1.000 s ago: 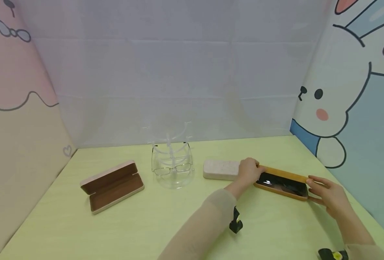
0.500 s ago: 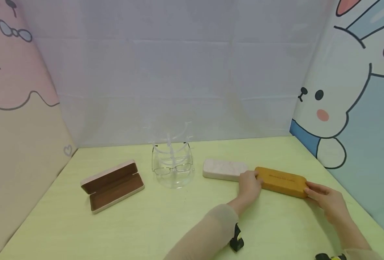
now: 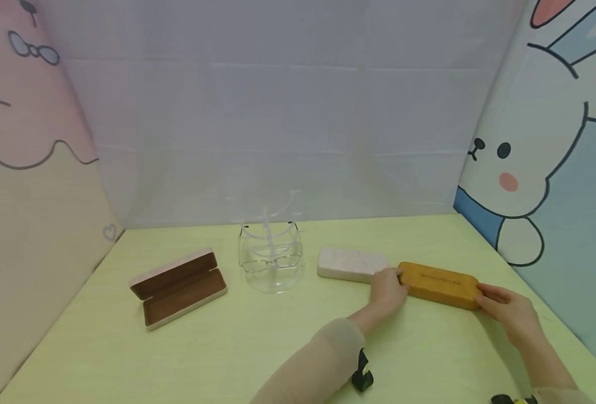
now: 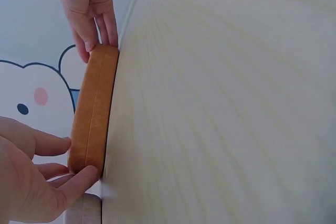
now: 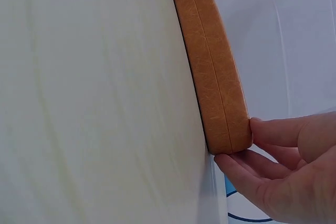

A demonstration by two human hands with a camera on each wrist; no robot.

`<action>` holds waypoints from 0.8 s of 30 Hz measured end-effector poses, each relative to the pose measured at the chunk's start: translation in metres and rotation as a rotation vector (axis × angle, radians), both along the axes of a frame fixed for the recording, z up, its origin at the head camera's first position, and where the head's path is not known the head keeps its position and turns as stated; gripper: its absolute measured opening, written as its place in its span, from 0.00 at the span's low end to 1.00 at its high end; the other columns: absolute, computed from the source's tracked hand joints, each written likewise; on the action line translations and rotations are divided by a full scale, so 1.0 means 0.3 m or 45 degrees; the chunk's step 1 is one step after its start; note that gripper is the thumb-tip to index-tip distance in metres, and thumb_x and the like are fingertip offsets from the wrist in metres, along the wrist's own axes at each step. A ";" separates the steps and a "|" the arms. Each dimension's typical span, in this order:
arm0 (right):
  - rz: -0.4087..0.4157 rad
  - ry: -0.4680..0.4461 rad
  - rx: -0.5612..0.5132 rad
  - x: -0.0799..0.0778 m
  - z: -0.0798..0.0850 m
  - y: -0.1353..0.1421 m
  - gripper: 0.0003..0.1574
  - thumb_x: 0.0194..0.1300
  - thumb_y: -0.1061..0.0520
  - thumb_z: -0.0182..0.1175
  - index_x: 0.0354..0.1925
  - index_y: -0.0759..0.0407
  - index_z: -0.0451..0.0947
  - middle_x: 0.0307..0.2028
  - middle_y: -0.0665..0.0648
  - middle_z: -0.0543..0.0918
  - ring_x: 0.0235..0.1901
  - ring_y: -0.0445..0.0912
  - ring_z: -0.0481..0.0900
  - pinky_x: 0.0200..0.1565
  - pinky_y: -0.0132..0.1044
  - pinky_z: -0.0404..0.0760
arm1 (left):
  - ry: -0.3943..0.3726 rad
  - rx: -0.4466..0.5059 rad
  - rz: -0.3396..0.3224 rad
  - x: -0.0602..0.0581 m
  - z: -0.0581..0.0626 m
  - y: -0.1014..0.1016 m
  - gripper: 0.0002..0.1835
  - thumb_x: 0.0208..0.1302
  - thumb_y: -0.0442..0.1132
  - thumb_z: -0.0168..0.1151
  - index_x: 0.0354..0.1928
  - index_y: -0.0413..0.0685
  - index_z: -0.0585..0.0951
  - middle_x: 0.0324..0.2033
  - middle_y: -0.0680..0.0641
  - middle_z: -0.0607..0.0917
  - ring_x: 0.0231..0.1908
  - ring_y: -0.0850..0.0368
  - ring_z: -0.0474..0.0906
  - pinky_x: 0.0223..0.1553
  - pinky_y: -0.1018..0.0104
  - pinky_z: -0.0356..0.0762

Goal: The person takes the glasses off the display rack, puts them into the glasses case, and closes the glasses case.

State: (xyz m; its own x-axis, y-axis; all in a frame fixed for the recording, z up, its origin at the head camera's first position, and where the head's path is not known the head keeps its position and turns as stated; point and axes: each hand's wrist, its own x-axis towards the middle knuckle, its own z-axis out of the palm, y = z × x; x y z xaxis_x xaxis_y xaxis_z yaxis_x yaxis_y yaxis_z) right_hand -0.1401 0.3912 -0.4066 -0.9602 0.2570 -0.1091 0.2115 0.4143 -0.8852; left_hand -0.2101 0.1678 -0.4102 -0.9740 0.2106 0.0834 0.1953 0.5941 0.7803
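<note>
A closed orange-yellow glasses case (image 3: 439, 285) lies on the table at the right, with faint lettering on its lid. My left hand (image 3: 388, 290) holds its left end, and my right hand (image 3: 512, 311) pinches the right end between thumb and fingers. In the left wrist view, the case's long side (image 4: 94, 108) shows a straight seam with both halves together. The right wrist view has the right hand's (image 5: 294, 166) fingertips at the near end of the case (image 5: 212, 72). What lies inside the case is hidden.
A pale marbled glasses case (image 3: 348, 264), closed, lies just left of my left hand. Thin-framed glasses (image 3: 271, 264) sit on a clear display stand (image 3: 273, 289) farther left. An open case (image 3: 182, 292) with brown lining is at the left. A white cloth backdrop (image 3: 278, 112) borders the table.
The orange-yellow glasses case was open a second ago, showing a dark glossy inside; its lid came down by half a second ago. Both hands stay at its ends. The view has shifted slightly.
</note>
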 end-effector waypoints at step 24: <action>0.044 0.106 0.446 -0.048 0.134 -0.239 0.32 0.67 0.44 0.48 0.56 0.68 0.71 0.53 0.70 0.74 0.51 0.60 0.70 0.40 0.33 0.73 | -0.052 0.094 -0.159 -0.004 0.072 -0.256 0.06 0.58 0.40 0.61 0.36 0.50 0.83 0.32 0.56 0.84 0.33 0.65 0.78 0.30 0.75 0.73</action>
